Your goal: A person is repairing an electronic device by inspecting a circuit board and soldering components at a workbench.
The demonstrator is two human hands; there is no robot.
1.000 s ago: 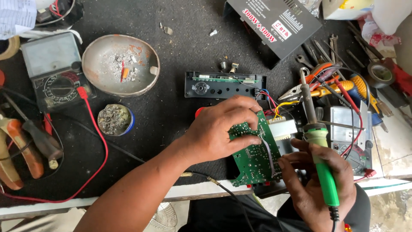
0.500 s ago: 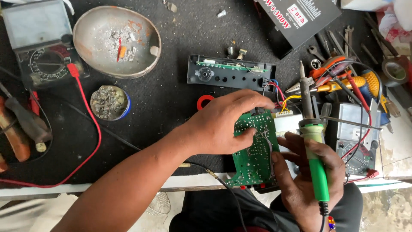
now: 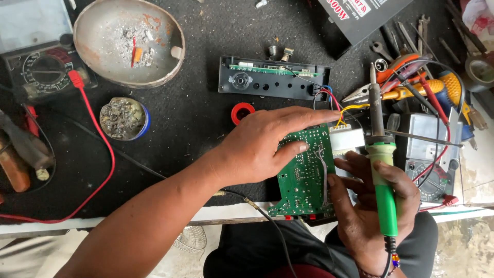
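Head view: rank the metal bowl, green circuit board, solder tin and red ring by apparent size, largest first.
1. metal bowl
2. green circuit board, partly covered by the left hand, so bowl versus board is unsure
3. solder tin
4. red ring

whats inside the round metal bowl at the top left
The metal bowl holds a patch of grey ash-like residue, a small orange and red scrap and a pale stub near its right rim. Nothing covers the inside; what the residue is cannot be told.
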